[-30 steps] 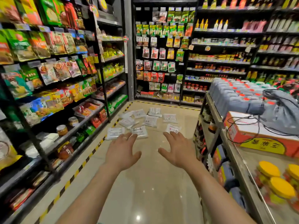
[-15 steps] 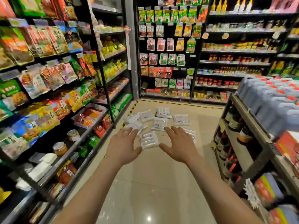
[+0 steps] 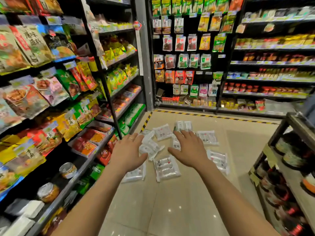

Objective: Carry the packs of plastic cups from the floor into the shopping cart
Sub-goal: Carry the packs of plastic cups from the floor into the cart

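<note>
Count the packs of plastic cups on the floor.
9. Four farthest packs, two middle packs between the left hand and right hand, three nearest packs. The hands may hide more.

The packs lie scattered on the floor at the far end of the aisle. Left of the packs stands a side shelf stacked with bags, with jars on a low tier. Behind the packs, past a tape line, a back shelf holds hanging sachets. Right of the packs stands a rack. Over the near side of the packs hang the left hand and right hand, apart, with some packs showing between them.
</note>
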Available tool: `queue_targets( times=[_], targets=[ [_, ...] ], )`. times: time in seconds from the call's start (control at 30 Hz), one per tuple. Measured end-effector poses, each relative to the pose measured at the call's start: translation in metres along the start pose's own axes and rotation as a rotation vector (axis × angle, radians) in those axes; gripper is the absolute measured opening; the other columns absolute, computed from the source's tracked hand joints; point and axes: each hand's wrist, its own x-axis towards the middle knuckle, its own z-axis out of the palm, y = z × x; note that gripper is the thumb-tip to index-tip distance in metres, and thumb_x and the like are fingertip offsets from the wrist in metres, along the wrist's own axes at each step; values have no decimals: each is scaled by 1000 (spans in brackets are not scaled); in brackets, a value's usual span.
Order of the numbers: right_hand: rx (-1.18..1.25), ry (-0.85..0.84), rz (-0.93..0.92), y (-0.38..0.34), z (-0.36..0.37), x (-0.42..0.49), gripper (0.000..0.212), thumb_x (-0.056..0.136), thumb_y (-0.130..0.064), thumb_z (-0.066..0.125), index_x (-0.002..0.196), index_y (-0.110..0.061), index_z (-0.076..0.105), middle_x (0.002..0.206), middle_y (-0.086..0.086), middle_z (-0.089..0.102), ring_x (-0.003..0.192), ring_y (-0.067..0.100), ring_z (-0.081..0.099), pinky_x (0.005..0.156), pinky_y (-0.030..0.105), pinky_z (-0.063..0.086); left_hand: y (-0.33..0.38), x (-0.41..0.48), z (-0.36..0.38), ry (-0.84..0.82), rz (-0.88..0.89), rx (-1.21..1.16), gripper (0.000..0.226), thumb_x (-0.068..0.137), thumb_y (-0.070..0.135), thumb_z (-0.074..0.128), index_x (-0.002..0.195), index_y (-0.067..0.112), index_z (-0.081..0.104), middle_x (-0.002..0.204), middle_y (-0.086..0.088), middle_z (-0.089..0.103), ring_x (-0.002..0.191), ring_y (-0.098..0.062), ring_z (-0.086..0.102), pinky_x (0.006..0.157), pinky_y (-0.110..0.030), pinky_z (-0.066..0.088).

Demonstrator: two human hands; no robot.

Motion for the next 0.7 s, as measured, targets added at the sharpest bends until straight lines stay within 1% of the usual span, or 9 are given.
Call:
queue_targets(
  times=[0.13, 0.23, 0.33, 0.4, 0.47, 0.57, 0.6, 0.7],
  targets=[
    [-7, 5, 5, 18, 7, 89, 73, 88, -65, 43, 151, -32, 24, 159, 3, 25, 146, 28, 18, 116, 49, 20, -23, 88, 11, -17, 5, -1, 86, 73, 66, 26, 147, 23, 36, 148, -3, 42, 133, -26, 40, 101, -41, 42],
    [-21, -27, 58, 35, 22, 144, 75, 90, -64, 43, 153, -32, 19, 161, 3, 20, 148, 29, 13, 118, 48, 17, -41, 156, 34, -40, 54, 1, 88, 74, 68, 24, 148, 22, 34, 150, -4, 40, 135, -26, 38, 104, -40, 40],
    [-26, -34, 133, 53, 50, 200, 76, 90, -65, 43, 153, -32, 18, 161, 4, 19, 148, 29, 13, 117, 48, 16, -63, 230, 66, -69, 107, -18, 95, 69, 71, 16, 149, 23, 33, 151, -4, 39, 136, -26, 37, 106, -40, 39],
    [-11, -44, 205, 65, 72, 240, 77, 90, -65, 43, 153, -31, 18, 161, 4, 19, 148, 29, 13, 118, 48, 15, -78, 284, 89, -96, 159, -30, 93, 72, 71, 21, 150, 23, 31, 153, -4, 36, 139, -25, 34, 109, -40, 36],
    [-7, -50, 281, 74, 95, 282, 76, 90, -64, 44, 153, -30, 18, 161, 4, 18, 148, 30, 13, 118, 48, 15, -92, 341, 112, -123, 226, -18, 88, 75, 66, 28, 151, 22, 29, 155, -5, 34, 140, -25, 33, 109, -39, 35],
    [11, -31, 406, 83, 131, 343, 75, 91, -62, 46, 153, -28, 20, 160, 6, 21, 147, 31, 15, 117, 49, 19, -112, 433, 153, -165, 344, -12, 88, 74, 66, 28, 150, 21, 31, 154, -6, 35, 138, -27, 35, 107, -41, 37],
    [27, -30, 457, 85, 143, 361, 75, 91, -61, 46, 153, -28, 21, 160, 7, 22, 147, 31, 16, 116, 49, 19, -117, 462, 167, -195, 380, -19, 89, 73, 67, 27, 150, 22, 30, 154, -6, 35, 138, -27, 35, 107, -43, 37],
    [92, -21, 616, 84, 177, 402, 75, 90, -60, 48, 153, -28, 21, 160, 6, 23, 147, 30, 18, 116, 45, 19, -124, 531, 205, -307, 492, -33, 85, 77, 64, 35, 152, 25, 27, 156, -3, 31, 142, -25, 29, 110, -43, 34]
  ],
)
